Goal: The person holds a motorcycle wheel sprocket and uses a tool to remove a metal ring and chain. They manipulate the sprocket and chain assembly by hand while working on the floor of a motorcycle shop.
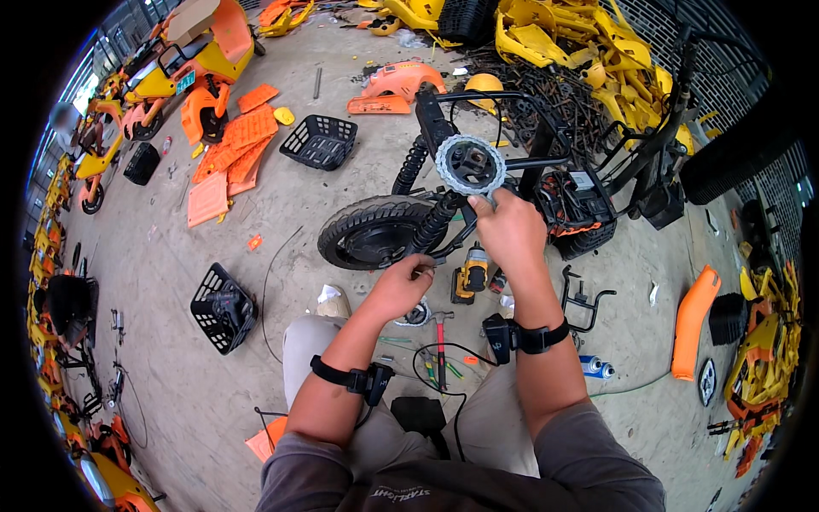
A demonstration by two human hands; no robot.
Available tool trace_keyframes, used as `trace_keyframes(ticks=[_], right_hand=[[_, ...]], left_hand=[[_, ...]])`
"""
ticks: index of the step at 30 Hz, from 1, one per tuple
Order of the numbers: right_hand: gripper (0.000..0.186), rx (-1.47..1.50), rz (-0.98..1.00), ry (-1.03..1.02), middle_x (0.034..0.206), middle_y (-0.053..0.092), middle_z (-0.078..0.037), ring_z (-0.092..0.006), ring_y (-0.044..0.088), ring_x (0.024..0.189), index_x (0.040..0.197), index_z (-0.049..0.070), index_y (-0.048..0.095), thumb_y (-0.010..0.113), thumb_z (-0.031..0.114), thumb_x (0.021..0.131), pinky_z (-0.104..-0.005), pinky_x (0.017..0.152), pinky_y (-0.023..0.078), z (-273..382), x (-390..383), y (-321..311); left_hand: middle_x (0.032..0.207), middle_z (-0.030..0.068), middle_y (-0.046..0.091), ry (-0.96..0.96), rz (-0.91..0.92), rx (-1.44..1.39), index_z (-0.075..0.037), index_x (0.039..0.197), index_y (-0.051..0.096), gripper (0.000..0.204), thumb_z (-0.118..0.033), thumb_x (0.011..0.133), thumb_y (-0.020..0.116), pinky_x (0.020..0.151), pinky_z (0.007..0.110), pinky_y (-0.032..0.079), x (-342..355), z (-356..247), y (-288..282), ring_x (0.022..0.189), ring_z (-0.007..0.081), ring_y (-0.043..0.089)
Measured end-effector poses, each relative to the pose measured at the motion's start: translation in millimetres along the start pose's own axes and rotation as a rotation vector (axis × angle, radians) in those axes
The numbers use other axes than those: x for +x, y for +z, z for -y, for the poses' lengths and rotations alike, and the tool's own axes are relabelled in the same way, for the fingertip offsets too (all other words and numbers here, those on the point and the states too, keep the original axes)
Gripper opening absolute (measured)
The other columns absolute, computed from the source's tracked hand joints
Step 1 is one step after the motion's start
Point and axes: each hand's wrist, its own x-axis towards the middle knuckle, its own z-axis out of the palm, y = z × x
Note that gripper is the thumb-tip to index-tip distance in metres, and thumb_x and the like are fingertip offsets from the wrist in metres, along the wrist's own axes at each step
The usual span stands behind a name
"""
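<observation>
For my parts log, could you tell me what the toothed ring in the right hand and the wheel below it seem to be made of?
Toothed ring: likely bare metal, grey with a dull sheen.
Wheel: apparently a matte black rubber tyre with tread, on a dark hub, probably metal.

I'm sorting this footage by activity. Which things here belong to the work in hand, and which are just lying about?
In hand:
right hand
toothed disc
left hand
small part, too small to identify
wheel

Lying about:
drill
hammer
baskets
orange panels
spray can
</observation>
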Motion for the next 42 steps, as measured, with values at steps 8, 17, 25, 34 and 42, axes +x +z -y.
trace_keyframes(ticks=[8, 17, 25, 34, 42], right_hand=[[0.039, -0.021, 0.041, 0.008, 0.081, 0.07, -0.025, -0.0444, 0.069, 0.081, 0.085, 0.002, 0.069, 0.066, 0.04, 0.091, -0.0521, 0.072, 0.054, 1.3, -0.8, 0.2], [0.038, -0.056, 0.042, 0.013, 0.08, 0.069, -0.026, -0.045, 0.069, 0.081, 0.082, 0.001, 0.07, 0.066, 0.037, 0.09, -0.0519, 0.072, 0.054, 7.4, 0.5, -10.0], [0.037, -0.045, 0.044, 0.022, 0.081, 0.069, -0.028, -0.0459, 0.068, 0.082, 0.082, 0.0, 0.071, 0.069, 0.036, 0.088, -0.0517, 0.074, 0.054, 14.5, 2.7, -14.7], [0.041, -0.043, 0.032, 0.07, 0.083, 0.069, -0.025, -0.0456, 0.066, 0.084, 0.084, 0.0, 0.07, 0.07, 0.041, 0.087, -0.052, 0.073, 0.052, 18.8, 5.3, -18.6], [0.037, 0.016, -0.037, 0.027, 0.081, 0.068, -0.028, -0.0484, 0.066, 0.082, 0.084, 0.001, 0.07, 0.069, 0.038, 0.087, -0.0541, 0.072, 0.052, 13.4, 9.1, -14.1]], left_hand=[[0.102, 0.0097, 0.07, 0.001, 0.004, 0.005, 0.0, 0.121, 0.064, 0.029, -0.015, 0.096, 0.064, 0.083, 0.031, 0.052, 0.4, -1.4, -0.8, 0.09, 0.0155, 0.064], [0.102, 0.0099, 0.071, 0.016, -0.004, 0.044, -0.001, 0.12, 0.065, 0.028, -0.015, 0.095, 0.064, 0.083, 0.032, 0.052, -0.7, -2.3, -0.7, 0.09, 0.0162, 0.065], [0.099, 0.0103, 0.07, 0.028, 0.0, 0.037, 0.001, 0.119, 0.064, 0.028, -0.014, 0.095, 0.062, 0.082, 0.032, 0.052, 4.1, 2.9, 3.1, 0.088, 0.0156, 0.064], [0.099, 0.0103, 0.07, 0.0, 0.028, 0.017, 0.0, 0.119, 0.064, 0.028, -0.012, 0.095, 0.062, 0.083, 0.032, 0.053, 2.5, -1.7, 0.0, 0.09, 0.0166, 0.066], [0.103, 0.0131, 0.07, 0.048, 0.012, 0.083, 0.0, 0.119, 0.065, 0.028, -0.014, 0.095, 0.063, 0.086, 0.034, 0.052, 4.5, -1.9, -0.4, 0.093, 0.0205, 0.065]])
